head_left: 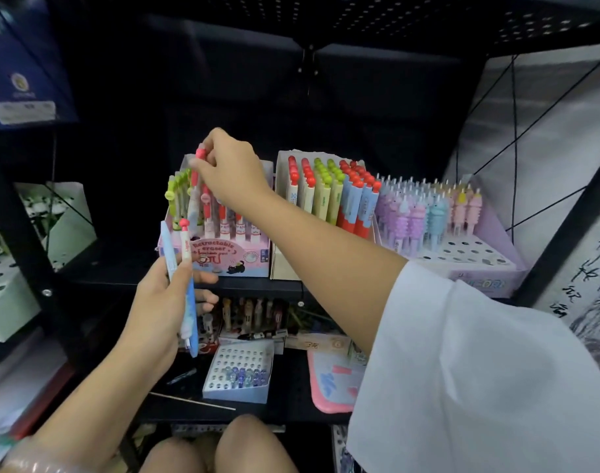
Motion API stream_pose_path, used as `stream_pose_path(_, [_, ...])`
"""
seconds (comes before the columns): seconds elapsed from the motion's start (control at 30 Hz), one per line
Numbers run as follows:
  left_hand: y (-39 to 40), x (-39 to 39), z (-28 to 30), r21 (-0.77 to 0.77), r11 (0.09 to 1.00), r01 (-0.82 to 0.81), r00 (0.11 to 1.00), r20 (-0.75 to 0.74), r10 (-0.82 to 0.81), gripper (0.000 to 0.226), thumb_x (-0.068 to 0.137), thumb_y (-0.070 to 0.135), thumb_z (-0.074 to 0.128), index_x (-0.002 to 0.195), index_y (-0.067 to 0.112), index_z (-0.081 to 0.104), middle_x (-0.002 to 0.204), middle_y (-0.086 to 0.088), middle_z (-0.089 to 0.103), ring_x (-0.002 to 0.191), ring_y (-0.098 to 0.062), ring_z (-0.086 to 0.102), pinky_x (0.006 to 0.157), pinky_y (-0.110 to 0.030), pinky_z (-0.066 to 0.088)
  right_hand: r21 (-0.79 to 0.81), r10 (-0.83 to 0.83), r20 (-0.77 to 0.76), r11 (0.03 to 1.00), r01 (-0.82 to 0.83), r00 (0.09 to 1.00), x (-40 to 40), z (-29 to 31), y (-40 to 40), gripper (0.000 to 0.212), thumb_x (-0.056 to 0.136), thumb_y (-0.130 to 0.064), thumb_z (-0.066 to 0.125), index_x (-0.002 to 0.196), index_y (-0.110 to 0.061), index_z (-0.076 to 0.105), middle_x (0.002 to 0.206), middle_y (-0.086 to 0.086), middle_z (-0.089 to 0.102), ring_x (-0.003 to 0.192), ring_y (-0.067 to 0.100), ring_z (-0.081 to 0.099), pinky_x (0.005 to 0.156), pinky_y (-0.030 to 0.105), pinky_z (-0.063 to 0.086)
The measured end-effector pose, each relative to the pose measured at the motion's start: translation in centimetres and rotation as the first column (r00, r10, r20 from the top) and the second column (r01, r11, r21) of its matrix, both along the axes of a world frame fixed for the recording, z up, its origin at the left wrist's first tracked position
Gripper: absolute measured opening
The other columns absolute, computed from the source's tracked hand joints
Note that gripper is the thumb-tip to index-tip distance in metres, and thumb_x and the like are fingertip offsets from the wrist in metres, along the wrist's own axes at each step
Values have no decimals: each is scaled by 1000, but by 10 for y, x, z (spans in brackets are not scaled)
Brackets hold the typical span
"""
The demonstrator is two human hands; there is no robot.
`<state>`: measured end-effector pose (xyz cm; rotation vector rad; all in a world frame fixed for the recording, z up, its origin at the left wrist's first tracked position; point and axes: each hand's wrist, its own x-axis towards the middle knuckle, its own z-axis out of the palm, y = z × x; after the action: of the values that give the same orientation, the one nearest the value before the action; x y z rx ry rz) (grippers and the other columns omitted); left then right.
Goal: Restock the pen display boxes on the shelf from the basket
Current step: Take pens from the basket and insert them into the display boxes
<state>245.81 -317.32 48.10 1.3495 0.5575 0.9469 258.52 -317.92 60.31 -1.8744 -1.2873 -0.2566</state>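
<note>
Dark metal shelving (254, 285) fills the view, with three pen display boxes side by side on its middle level. At the leftmost, pink display box (230, 256), labelled as retractable erasers, the right hand (228, 170) reaches in from above and pinches a red-capped pen (198, 165) by its top, held upright over the back rows. The left hand (162, 302) waits below and in front of the shelf edge, fingers curled around two spare pens (186, 274), one white with a red cap, one blue. No basket is in view. Likely risks, judged from this pose: the pen could miss its slot and lean into its neighbours, since the rows are tightly packed; the green-capped pens (177, 189) at the box's left already tilt outward and could spill if nudged; the loosely held spares might slip from the left hand. Beside the pink box stands a full box of red- and green-capped pens (329, 192), then a lilac box of pastel pens (428, 213) with empty holes at its front. Below, a small white holed tray (237, 373) holds a few pieces, and the person's own forearm hides part of the shelf.
</note>
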Motion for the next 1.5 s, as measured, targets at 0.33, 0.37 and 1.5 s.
stream_pose_path(0.33, [2,-1,2,15,1000,3,1000,24,-3,14,100,25,40,97,26,54,69,6,70,48,-5,57,47,-24,48,-193,-8,275,979,64,961,3,-19,11,17,89,-29,59,99,-15,60,99,1,60,106,23,48,79,31,39])
stream_pose_path(0.37, [1,-1,2,27,1000,7,1000,24,-7,14,99,25,40,96,25,53,70,7,70,47,-5,56,48,-25,46,-195,-31,325,976,99,945,3,-23,14,21,89,-31,59,103,-16,61,107,1,58,112,23,45,85,33,36])
stream_pose_path(1.5, [-59,53,10,-129,958,257,965,-11,-261,18,99,16,34,87,17,47,56,4,63,40,-9,47,37,-20,38,132,-327,157,942,308,932,79,-13,-149,21,96,-27,51,88,-9,42,69,9,59,64,25,57,60,40,48])
